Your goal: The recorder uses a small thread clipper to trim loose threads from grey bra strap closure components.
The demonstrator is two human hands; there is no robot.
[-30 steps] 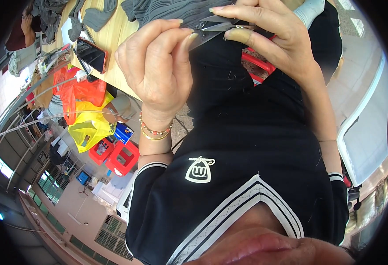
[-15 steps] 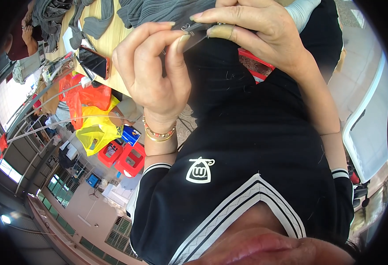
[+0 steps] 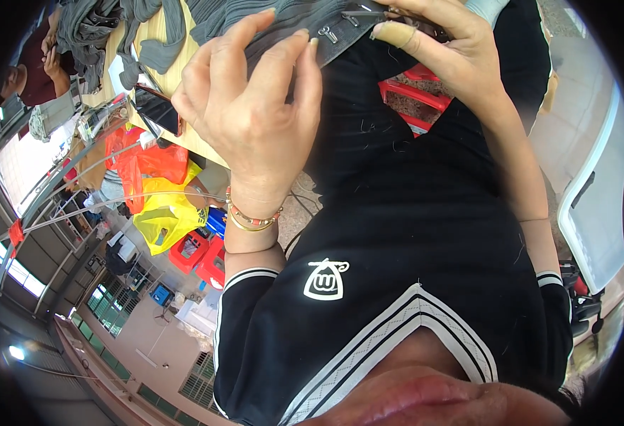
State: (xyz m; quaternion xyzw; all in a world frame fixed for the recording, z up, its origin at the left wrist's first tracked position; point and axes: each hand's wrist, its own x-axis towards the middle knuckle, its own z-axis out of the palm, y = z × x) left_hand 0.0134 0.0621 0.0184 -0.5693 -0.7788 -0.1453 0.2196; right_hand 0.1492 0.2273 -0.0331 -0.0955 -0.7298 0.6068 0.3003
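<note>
My left hand [image 3: 255, 103] is raised over the dark strip, its thumb and forefinger pressed together and the other fingers loosely bent. Whatever lies between those fingertips is too small to make out. My right hand [image 3: 457, 53] is at the right end of a dark, see-through strip [image 3: 337, 48], which carries small silver metal pieces [image 3: 327, 34]. The right thumb, with a tan wrap on it, and the forefinger close round the strip's end, partly cut off by the upper edge. Beneath and behind the strip spreads ribbed grey fabric [image 3: 216, 18].
More grey fabric [image 3: 163, 46] lies on the wooden table [image 3: 192, 74], with a phone [image 3: 157, 111] at its edge. Below are a red bag [image 3: 159, 162], a yellow bag [image 3: 161, 224] and red stools [image 3: 188, 250]. Another person's hands [image 3: 53, 60] show at far left; a white panel [image 3: 595, 213] stands right.
Both hands held the see-through piece close together; now they have parted. My left hand has come off it, and more of the strip, metal pieces and grey fabric shows. My right hand shifted slightly right.
</note>
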